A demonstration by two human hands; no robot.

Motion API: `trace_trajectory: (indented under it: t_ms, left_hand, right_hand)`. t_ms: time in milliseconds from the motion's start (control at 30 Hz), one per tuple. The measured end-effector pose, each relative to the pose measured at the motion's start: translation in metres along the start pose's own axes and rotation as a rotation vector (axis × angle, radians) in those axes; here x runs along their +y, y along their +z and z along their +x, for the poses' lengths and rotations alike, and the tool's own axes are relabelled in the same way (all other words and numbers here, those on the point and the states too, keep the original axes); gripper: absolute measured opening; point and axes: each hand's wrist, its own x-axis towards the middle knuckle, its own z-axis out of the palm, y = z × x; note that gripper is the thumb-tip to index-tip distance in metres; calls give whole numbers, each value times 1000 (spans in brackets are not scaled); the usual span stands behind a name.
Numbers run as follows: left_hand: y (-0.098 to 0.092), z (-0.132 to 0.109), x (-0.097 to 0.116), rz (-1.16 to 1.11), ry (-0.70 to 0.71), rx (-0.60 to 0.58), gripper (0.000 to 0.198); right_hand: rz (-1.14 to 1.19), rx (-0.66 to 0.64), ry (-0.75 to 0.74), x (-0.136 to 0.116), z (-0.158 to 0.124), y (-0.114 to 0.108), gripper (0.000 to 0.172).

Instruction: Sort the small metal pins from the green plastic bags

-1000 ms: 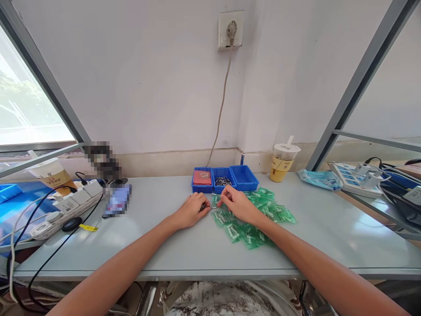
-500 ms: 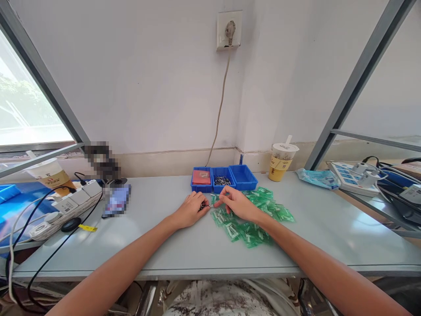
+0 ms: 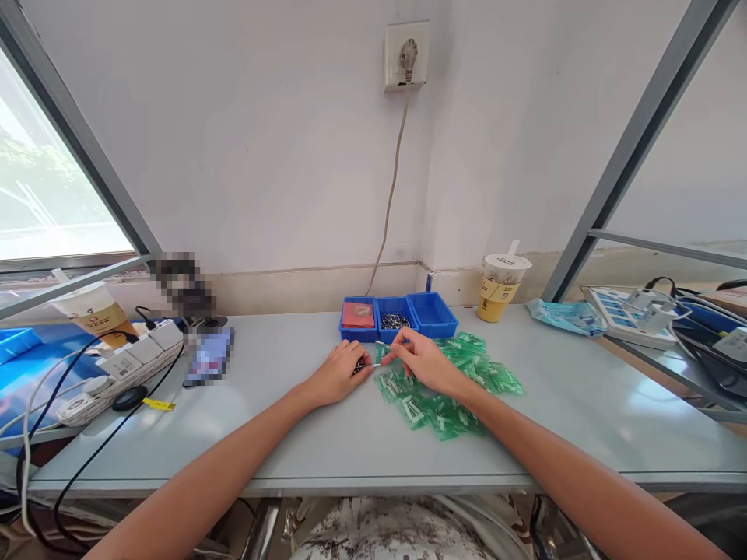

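Observation:
My left hand (image 3: 338,373) rests on the table with its fingers curled around several small, slim metal pieces (image 3: 359,365), mostly hidden by the fingers. One piece points out to the right. Close beside it, my right hand (image 3: 417,358) is closed in a pinch, with a thin silver metal piece (image 3: 381,343) sticking out leftward at its fingers. Under and around my right hand lie several green plastic bags (image 3: 449,416) with pale, slim parts inside. Behind the hands, the middle blue bin (image 3: 397,309) contains loose small metal pieces.
The left blue bin (image 3: 359,336) holds a red packet (image 3: 358,314); another blue bin (image 3: 433,315) adjoins at right. A drink cup (image 3: 499,288) and a light-blue packet (image 3: 566,316) stand farther right. Left are a phone (image 3: 210,355), a power strip (image 3: 125,365) and cables.
A thin metal piece now shows higher at my right hand's fingers, apart from the one protruding from my left hand. Both hands have otherwise hardly moved.

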Motion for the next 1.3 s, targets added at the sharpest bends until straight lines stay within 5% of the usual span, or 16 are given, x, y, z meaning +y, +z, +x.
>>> trace_trajectory:
  t_ms: [933, 1300]
  left_hand:
    - [-5, 0, 4, 19, 46, -30, 20]
    - [-4, 0, 3, -4, 27, -1, 17]
  right_hand:
    - [73, -56, 60, 2, -1, 1, 23]
    - [133, 80, 19, 4, 4, -3, 17]
